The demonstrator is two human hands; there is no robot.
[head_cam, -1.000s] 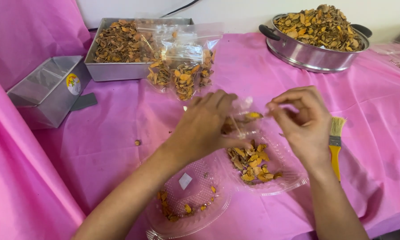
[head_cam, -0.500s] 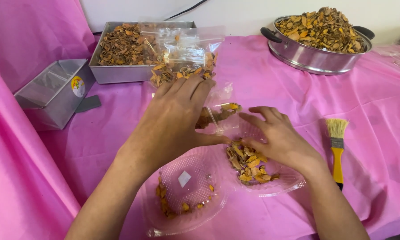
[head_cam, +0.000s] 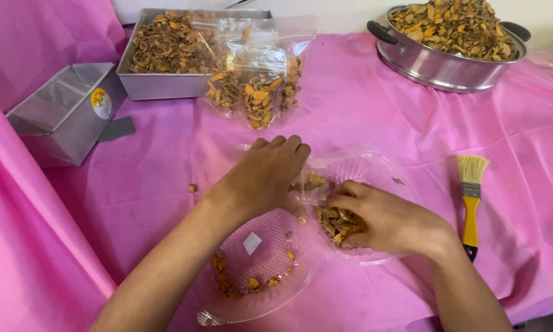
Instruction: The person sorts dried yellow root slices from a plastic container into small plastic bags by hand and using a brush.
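At the centre of the frame our left hand [head_cam: 270, 175] is closed on a small clear bag [head_cam: 313, 182] with a few orange chips in it, holding it just above the near rim of a clear tray [head_cam: 375, 165]. Just right of it, our right hand [head_cam: 384, 221] lies in that tray with its fingers curled together over the pile of chips [head_cam: 335, 222]; we cannot tell how much they grip.

Touching the tray on its left, in the lower middle, sits a second clear tray [head_cam: 233, 310], with a white square tag and a few chips scattered along its lower edge. A single loose chip [head_cam: 191, 188] lies on the pink cloth [head_cam: 381, 110] left of our left wrist.

At right, near the right forearm but apart from it, lies a brush [head_cam: 471, 203] with a yellow handle, bristles pointing up the frame.

Above our hands, three filled bags [head_cam: 255, 98] lean against a square metal pan [head_cam: 159, 86] heaped with brown chips at upper left. A metal box [head_cam: 55, 117] with a round sticker sits at far left. A round pot [head_cam: 439, 64] heaped with chips stands at upper right.
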